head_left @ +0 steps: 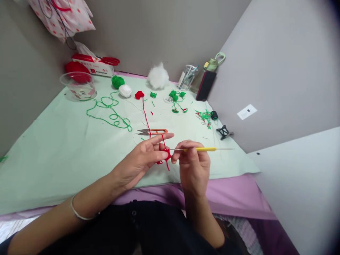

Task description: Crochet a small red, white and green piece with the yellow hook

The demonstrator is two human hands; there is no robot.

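Observation:
My left hand [145, 156] pinches a small piece of red crochet work [166, 154] between thumb and fingers, its index finger stretched out with red yarn [145, 114] running over it. That yarn leads back to a small red ball [139, 94] on the table. In my right hand [194, 163] is a crochet hook [204, 149] with a yellow handle, gripped like a pen. Its metal tip points left and meets the edge of the red piece; whether it sits inside a loop, I cannot tell. Orange-handled thread snips [152, 131] lie just beyond my left hand.
Loose green yarn [114, 117], green [118, 81] and white balls [125, 91] lie left. At the back are a plastic tub [82, 92], tissue box [92, 66], stuffing [158, 76], pen cup [186, 78], bottle [211, 64] and phone [206, 86]. Green crocheted bits [175, 95] and yarn scraps [204, 115] lie right.

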